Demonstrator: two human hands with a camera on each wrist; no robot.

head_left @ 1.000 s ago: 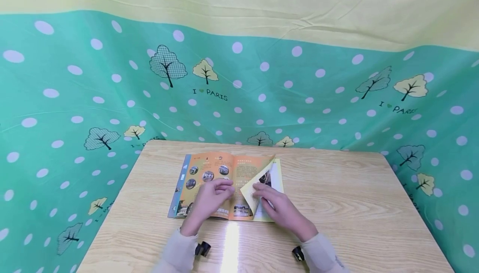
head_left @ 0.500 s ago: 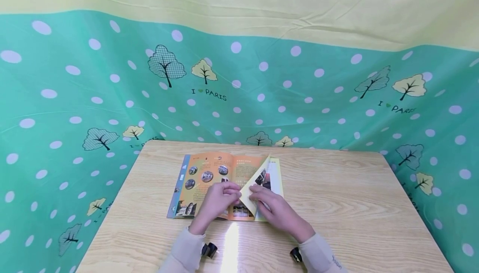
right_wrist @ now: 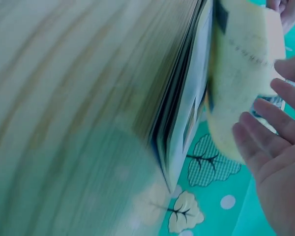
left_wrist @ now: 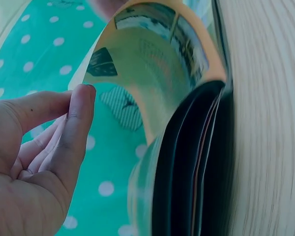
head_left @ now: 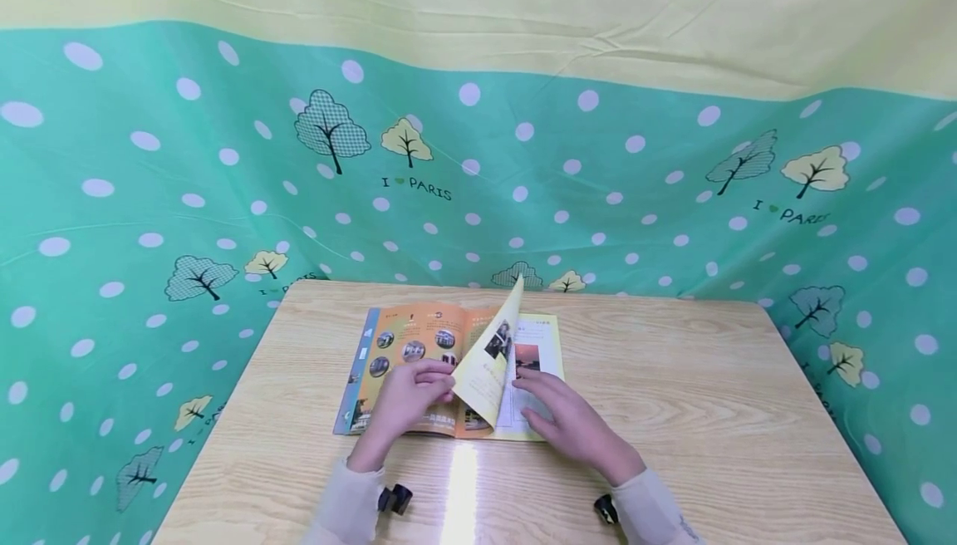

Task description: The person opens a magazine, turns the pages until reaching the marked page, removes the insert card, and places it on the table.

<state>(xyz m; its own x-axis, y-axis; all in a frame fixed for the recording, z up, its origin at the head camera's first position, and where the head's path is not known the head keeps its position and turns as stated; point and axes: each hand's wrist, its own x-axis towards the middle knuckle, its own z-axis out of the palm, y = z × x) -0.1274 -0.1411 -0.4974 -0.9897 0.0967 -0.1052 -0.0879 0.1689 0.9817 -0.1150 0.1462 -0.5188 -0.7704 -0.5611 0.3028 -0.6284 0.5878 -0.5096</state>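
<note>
An open magazine [head_left: 407,325] with an orange left page lies on the table. My left hand [head_left: 409,395] pinches the corner of a cream-backed page [head_left: 484,379] between thumb and fingertips. That page is lifted and curls up over the middle of the magazine, its top corner pointing upward. In the left wrist view the thumb and index finger of the left hand [left_wrist: 54,142] meet at the edge of the bowed page [left_wrist: 152,73]. My right hand [head_left: 576,420] holds nothing, its fingers spread over the right-hand page [head_left: 540,337] with the red photo.
The wooden table [head_left: 673,370] extends on both sides of the magazine. Behind it and along the sides hangs a green dotted cloth [head_left: 449,221] with printed trees. Bright glare [head_left: 459,487] lies on the wood in front. Black straps [head_left: 395,498] show at the wrists.
The left hand has taken the page corner and drawn it leftward, raising the page. The right hand has let go of the page and shifted slightly right, fingers straighter.
</note>
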